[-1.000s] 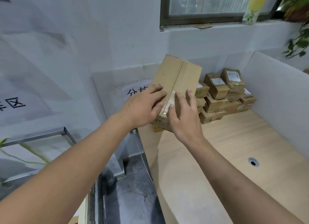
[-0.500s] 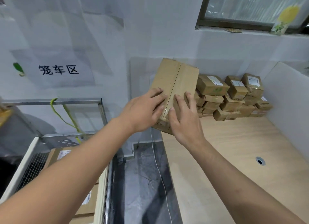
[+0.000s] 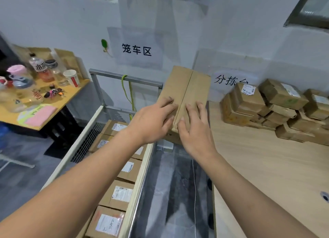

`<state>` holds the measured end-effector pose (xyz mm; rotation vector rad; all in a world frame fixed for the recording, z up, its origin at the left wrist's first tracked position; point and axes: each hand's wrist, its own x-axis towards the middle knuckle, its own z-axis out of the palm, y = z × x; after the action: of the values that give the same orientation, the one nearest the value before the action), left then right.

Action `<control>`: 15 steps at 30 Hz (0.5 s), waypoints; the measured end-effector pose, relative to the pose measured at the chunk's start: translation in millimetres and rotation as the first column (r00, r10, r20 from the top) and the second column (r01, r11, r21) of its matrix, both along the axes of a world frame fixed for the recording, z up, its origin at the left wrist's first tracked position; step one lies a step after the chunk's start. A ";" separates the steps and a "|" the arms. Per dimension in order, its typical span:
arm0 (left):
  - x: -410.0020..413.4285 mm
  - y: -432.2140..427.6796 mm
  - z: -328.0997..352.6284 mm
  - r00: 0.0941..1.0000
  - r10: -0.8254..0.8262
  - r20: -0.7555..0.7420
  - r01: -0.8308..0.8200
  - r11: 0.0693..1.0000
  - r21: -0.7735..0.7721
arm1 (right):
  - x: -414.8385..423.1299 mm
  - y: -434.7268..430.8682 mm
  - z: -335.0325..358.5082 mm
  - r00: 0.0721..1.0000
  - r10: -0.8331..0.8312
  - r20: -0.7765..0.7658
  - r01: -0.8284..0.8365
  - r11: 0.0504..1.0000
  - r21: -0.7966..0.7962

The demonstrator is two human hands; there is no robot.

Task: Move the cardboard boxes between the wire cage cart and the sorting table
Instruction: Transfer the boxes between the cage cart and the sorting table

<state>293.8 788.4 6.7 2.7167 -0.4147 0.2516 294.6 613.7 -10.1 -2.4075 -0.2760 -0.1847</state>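
I hold a plain cardboard box [image 3: 188, 84] in the air, its far end tilted up. My left hand [image 3: 153, 120] and my right hand [image 3: 195, 131] grip its near end, fingers spread over the top on either side of the seam. The box hangs over the gap between the wire cage cart [image 3: 140, 181] on the left and the sorting table [image 3: 258, 166] on the right. Several labelled boxes [image 3: 121, 195] lie packed in the cart. A pile of small taped boxes [image 3: 267, 102] sits at the back of the table.
A dark floor strip [image 3: 178, 184] separates cart and table. A green cord [image 3: 128, 92] hangs from the cart's metal back rail. At the far left stands a wooden side table [image 3: 53, 102] with bottles and cups. The wall is close behind.
The box and both hands have swung left, away from the table's pile to the gap beside the cart. The cart's boxes and the side table have come into view.
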 end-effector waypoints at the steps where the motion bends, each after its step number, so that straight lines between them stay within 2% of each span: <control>1: -9.0 7.2 -2.0 0.999 0.037 -0.004 -0.037 0.999 0.004 | -3.6 7.7 -1.6 0.999 0.036 -0.012 -0.036 0.999 -0.002; 7: -68.7 44.2 -11.8 0.962 0.273 -0.012 -0.273 0.962 0.017 | -19.7 52.1 -13.1 0.964 0.263 -0.028 -0.263 0.965 -0.006; 15: -164.1 100.5 -34.0 0.853 0.520 -0.038 -0.519 0.854 0.039 | -70.8 126.8 -41.9 0.850 0.526 -0.020 -0.526 0.851 0.002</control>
<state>129.7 888.9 -27.3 2.8027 0.3506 0.3232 223.7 740.5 -52.1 -2.2377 -0.9125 0.0932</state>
